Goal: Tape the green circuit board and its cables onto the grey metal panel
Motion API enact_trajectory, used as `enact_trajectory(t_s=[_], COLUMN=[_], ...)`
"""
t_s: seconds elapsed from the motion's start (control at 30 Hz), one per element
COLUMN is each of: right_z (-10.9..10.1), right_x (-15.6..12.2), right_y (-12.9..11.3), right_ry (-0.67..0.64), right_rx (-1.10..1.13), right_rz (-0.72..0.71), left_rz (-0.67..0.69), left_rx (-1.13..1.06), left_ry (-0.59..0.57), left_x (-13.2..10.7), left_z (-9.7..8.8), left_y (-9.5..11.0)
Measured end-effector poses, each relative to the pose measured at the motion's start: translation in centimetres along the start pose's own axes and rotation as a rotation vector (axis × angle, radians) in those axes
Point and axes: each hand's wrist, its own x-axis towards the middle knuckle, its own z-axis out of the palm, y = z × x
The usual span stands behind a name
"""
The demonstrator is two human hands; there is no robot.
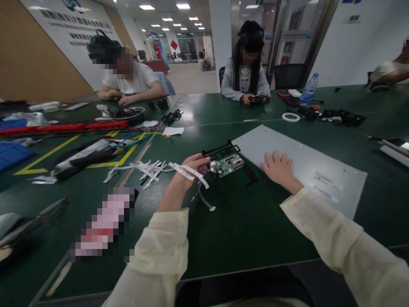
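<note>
A small green circuit board [227, 164] lies on the dark green table [243, 221], set against a black frame [223, 150]. My left hand [191, 167] is curled at the board's left edge, its fingers closed around strips of white tape [188, 172] and thin blue and white wires [204, 201] that hang below it. My right hand [278, 167] lies flat with spread fingers on the near left corner of a grey metal plate [306, 170], just right of the board.
Several loose white tape strips [145, 169] lie left of my hand. Cables, a red strip [64, 127] and yellow floor-style tape cover the left side. A tape roll [291, 117], water bottle [309, 88] and black parts sit far right. Other people sit across the table.
</note>
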Motion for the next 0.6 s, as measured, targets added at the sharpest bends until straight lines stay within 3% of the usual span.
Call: enact_trajectory(t_s=[0.3, 0.6], right_z=[-2.8, -4.7], right_x=[-4.2, -7.3], right_y=[-4.0, -5.0], right_ry=[-0.072, -0.145], right_rx=[0.103, 0.267], right_rz=[-0.379, -0.797], left_rz=[0.056, 0.075], left_rx=[-0.061, -0.061], left_ry=[-0.038, -0.066], left_x=[-0.4, -0.9], left_z=[-0.5, -0.4], left_y=[0.9, 1.5])
